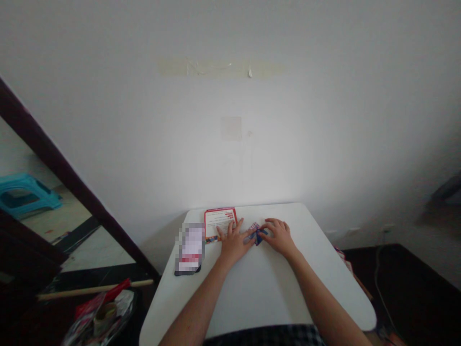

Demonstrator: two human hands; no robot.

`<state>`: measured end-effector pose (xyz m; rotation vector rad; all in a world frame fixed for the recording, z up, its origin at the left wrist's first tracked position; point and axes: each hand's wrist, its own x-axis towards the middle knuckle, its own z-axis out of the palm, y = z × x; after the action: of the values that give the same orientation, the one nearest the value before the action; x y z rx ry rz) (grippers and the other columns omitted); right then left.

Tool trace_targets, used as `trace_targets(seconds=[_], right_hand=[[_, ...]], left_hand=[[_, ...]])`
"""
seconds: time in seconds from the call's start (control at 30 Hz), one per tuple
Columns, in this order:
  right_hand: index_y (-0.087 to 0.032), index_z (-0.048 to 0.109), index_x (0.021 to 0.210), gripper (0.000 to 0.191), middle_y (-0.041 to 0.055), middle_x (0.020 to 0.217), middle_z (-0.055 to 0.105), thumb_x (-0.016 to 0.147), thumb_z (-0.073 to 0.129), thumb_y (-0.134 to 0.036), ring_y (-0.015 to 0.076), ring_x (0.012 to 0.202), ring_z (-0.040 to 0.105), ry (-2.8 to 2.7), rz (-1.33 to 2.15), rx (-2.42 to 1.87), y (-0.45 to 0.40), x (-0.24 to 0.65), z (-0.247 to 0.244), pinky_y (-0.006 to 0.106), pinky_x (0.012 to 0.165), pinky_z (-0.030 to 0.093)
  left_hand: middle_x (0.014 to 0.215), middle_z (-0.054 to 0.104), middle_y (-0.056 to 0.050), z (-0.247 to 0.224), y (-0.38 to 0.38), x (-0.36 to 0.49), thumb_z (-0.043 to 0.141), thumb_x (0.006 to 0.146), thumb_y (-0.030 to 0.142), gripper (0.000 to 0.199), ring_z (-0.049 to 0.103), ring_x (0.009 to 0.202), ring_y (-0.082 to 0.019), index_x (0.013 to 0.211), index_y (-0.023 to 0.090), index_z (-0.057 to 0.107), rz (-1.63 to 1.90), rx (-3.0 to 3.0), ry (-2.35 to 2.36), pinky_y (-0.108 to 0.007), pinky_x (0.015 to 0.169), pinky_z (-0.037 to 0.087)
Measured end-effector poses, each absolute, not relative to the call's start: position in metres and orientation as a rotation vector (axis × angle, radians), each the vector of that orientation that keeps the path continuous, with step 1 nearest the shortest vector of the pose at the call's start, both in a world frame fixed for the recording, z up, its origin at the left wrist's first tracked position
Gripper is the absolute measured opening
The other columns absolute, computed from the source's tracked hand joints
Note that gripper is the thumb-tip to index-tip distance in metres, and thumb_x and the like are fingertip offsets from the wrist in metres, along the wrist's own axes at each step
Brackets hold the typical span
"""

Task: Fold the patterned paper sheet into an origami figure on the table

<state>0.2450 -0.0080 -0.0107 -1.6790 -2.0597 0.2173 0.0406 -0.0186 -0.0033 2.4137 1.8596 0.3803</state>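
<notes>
A small piece of folded paper [258, 236], blue with a light pattern, lies on the white table between my hands. My left hand [234, 244] rests with fingers spread, their tips over the edge of a red-bordered booklet [219, 222], and its thumb reaches the left side of the folded paper. From the right, my right hand [280, 236] has bent fingers and thumb closed at the paper's right edge. The fingers cover part of the paper, so its full shape is hidden.
A phone [190, 250] with a blurred screen lies on the table [262, 298] left of the booklet. The wall [273, 158] stands behind the table. A bin with bags and a tape roll [104, 317] is at lower left, below a mirror showing a blue stool [29, 194].
</notes>
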Motion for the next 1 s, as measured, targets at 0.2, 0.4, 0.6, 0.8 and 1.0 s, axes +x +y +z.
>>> trace_targets(seconds=[0.2,0.4,0.6,0.8,1.0], right_hand=[[-0.036,0.066,0.102,0.023,0.0001,0.128,0.056,0.085,0.058,-0.048,0.0232,0.122,0.045,-1.992,0.107,-1.701,-0.0113,0.2363,-0.0136,0.051,0.11,0.023],[-0.034,0.064,0.106,0.035,0.0029,0.13,0.054,0.074,0.068,-0.047,0.0256,0.124,0.043,-2.047,0.121,-1.713,-0.0133,0.237,-0.0099,0.053,0.11,0.021],[-0.034,0.062,0.111,0.05,0.0047,0.134,0.051,0.067,0.071,-0.056,0.0278,0.128,0.04,-2.101,0.138,-1.673,-0.0138,0.2404,-0.0093,0.057,0.11,0.019],[-0.032,0.06,0.113,0.056,0.0056,0.136,0.05,0.065,0.072,-0.057,0.0276,0.13,0.039,-2.124,0.145,-1.662,-0.0166,0.2402,-0.0086,0.056,0.111,0.017],[-0.033,0.062,0.111,0.043,0.0047,0.133,0.053,0.074,0.065,-0.056,0.0257,0.129,0.041,-2.089,0.171,-1.641,-0.0145,0.2432,-0.0091,0.054,0.11,0.02]], left_hand=[[0.157,0.028,0.011,-0.0036,-0.0183,0.0411,0.04,0.085,0.069,0.044,0.02,0.142,-0.039,0.127,0.061,0.048,0.352,2.415,1.88,-0.077,0.104,-0.007],[0.157,0.028,0.01,-0.0046,-0.0171,0.0405,0.04,0.085,0.069,0.043,0.02,0.143,-0.04,0.127,0.063,0.047,0.378,2.42,1.868,-0.079,0.103,-0.006],[0.157,0.028,0.011,-0.0018,-0.0181,0.0419,0.041,0.085,0.069,0.043,0.02,0.143,-0.039,0.127,0.064,0.046,0.369,2.389,1.872,-0.077,0.104,-0.009],[0.157,0.03,0.01,-0.0025,-0.0179,0.0416,0.043,0.084,0.068,0.042,0.021,0.142,-0.04,0.126,0.063,0.048,0.392,2.389,1.869,-0.078,0.104,-0.009],[0.157,0.03,0.01,-0.0022,-0.0187,0.0419,0.044,0.084,0.068,0.043,0.022,0.142,-0.039,0.126,0.062,0.048,0.37,2.392,1.889,-0.077,0.105,-0.007]])
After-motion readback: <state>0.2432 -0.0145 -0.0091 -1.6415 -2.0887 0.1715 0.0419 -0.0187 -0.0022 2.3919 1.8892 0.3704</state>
